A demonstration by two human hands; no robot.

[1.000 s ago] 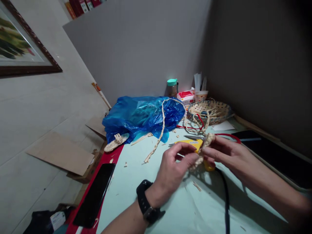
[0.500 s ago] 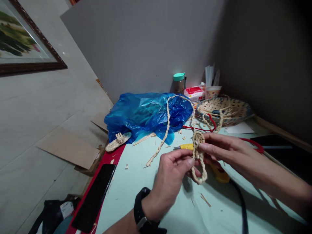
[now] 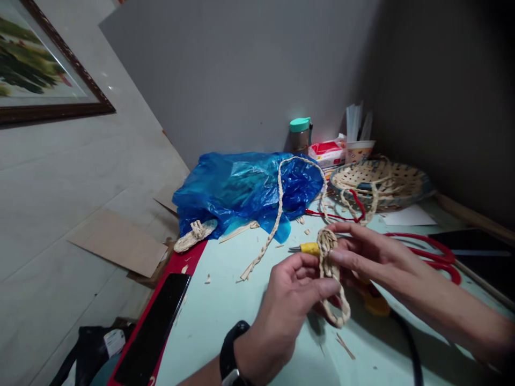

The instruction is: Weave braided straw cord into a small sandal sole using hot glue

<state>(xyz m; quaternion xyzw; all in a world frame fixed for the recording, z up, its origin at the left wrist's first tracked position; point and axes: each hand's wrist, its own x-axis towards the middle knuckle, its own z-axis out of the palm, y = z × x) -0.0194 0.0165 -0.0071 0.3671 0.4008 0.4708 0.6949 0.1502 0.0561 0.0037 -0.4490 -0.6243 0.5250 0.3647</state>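
Observation:
A braided straw cord [image 3: 278, 206] is coiled at one end into a long, narrow oval, a braided straw piece [image 3: 326, 242] held upright above the table. My left hand [image 3: 295, 300] pinches its lower part, thumb across the front. My right hand [image 3: 358, 254] grips the upper coil from the right side, thumb in front and fingers behind. Below the coil's dense part hangs an open loop. The cord's free length arches back over a blue bag and ends on the table in a frayed tip. Behind the hands lies a yellow-handled tool [image 3: 309, 248] with a metal tip, partly hidden.
A blue plastic bag [image 3: 237, 182] lies at the back, beside a small woven straw slipper [image 3: 196, 236]. At right are a woven basket [image 3: 418, 185] and red-handled scissors [image 3: 446, 252]. A black phone [image 3: 155, 332] rests on the left edge. Straw scraps dot the table.
The coiled piece and both hands are slightly lower and to the right in view. My left thumb has shifted rightward across the loop. The view has turned slightly, showing more of the red handles.

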